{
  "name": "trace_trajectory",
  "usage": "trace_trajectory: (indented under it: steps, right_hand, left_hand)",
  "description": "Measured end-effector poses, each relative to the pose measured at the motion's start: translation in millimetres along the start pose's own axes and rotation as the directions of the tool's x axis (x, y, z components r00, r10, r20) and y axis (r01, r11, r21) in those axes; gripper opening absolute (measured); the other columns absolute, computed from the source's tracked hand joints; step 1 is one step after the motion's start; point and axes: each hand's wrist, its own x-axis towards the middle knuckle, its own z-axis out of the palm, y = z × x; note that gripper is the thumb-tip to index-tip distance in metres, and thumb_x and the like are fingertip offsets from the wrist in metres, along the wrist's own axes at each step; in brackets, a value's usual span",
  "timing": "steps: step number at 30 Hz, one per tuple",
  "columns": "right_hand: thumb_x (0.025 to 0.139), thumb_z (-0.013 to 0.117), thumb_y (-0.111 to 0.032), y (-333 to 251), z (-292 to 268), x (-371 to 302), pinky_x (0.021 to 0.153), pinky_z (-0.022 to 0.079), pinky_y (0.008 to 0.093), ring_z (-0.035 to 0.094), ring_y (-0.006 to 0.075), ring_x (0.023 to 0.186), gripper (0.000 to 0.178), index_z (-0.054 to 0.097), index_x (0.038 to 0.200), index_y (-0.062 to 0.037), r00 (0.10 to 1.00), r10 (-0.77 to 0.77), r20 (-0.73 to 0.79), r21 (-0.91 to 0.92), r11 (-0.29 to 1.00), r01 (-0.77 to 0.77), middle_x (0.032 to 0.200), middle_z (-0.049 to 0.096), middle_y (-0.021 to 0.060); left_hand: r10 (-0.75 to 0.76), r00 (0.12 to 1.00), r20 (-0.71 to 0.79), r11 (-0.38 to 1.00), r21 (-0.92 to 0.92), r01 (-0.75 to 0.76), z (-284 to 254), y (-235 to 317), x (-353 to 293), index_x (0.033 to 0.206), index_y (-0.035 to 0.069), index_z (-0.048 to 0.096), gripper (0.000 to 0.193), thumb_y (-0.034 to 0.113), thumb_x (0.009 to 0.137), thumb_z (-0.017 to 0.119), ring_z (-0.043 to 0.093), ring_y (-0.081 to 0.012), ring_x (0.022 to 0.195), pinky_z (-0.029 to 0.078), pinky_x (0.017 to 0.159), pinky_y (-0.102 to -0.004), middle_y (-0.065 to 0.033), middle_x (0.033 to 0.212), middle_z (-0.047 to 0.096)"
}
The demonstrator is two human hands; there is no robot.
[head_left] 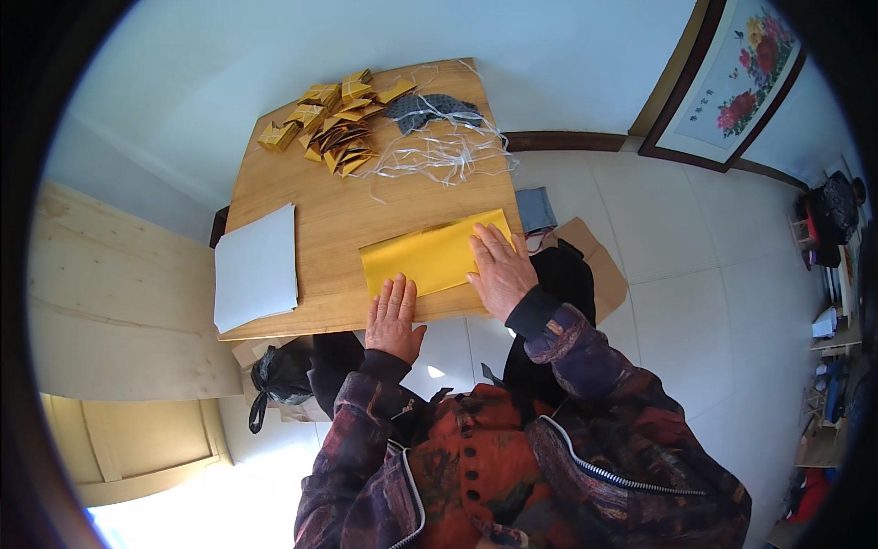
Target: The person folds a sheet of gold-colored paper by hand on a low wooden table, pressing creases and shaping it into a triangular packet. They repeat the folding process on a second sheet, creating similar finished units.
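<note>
A shiny gold paper sheet [430, 252], seemingly folded into a long strip, lies near the front edge of the wooden table. My left hand [394, 320] rests at its near left corner, fingers stretched out flat. On its right end lies my right hand [501, 270], palm down with the fingers extended over the paper. Neither hand grips anything. A stack of pale paper sheets [258, 270] sits to the left of the gold paper, apart from both hands.
Folded gold paper pieces [340, 123] are heaped at the table's [320, 220] back, some bundled. White plastic strings [448, 156] and a dark grey cloth [430, 111] lie beside them. A black plastic bag [282, 373] and cardboard [599, 265] are below the table. Shelves [834, 348] stand far right.
</note>
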Motion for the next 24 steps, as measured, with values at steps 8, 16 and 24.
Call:
trace_trajectory:
  steps: [8, 16, 24]
  right_hand:
    - [0.088, 0.064, -0.037, 19.7, 21.2, 29.7, 0.115, 0.016, 0.0506, 0.022, 0.0314, 0.143, 0.065, 0.042, 0.141, -0.0077, 0.994, 0.076, 0.083, 0.009, 0.997, -0.077, 0.152, 0.031, 0.0123]
    - [0.081, 0.072, -0.039, 27.7, 31.4, 21.3, 0.115, 0.015, 0.0540, 0.020, 0.0357, 0.143, 0.072, 0.044, 0.140, -0.0078, 1.000, 0.006, 0.021, -0.005, 1.000, -0.006, 0.153, 0.029, 0.0129]
    - [0.078, 0.076, -0.032, 27.0, 21.0, 21.3, 0.114, 0.018, 0.0564, 0.018, 0.0409, 0.144, 0.076, 0.042, 0.141, -0.0091, 0.998, -0.004, 0.057, 0.063, 0.998, 0.000, 0.156, 0.024, 0.0128]
  left_hand:
    - [-0.018, 0.999, 0.026, 0.998, -0.057, 0.020, -12.0, 5.2, 0.6, 0.148, 0.009, 0.032, 0.087, 0.031, 0.076, 0.075, 0.025, -0.0304, 0.144, 0.024, 0.115, -0.0462, -0.0108, 0.156, 0.027]
    - [-0.088, 0.992, 0.092, 0.971, -0.214, 0.106, -36.6, -9.9, 35.4, 0.143, 0.009, 0.040, 0.074, 0.035, 0.081, 0.070, 0.030, -0.0265, 0.141, 0.027, 0.113, -0.0447, -0.0107, 0.153, 0.032]
    - [-0.118, 0.992, 0.048, 0.987, -0.108, 0.123, -23.1, -11.9, 60.9, 0.145, 0.010, 0.038, 0.078, 0.042, 0.081, 0.068, 0.024, -0.0315, 0.144, 0.023, 0.115, -0.0472, -0.0122, 0.155, 0.028]
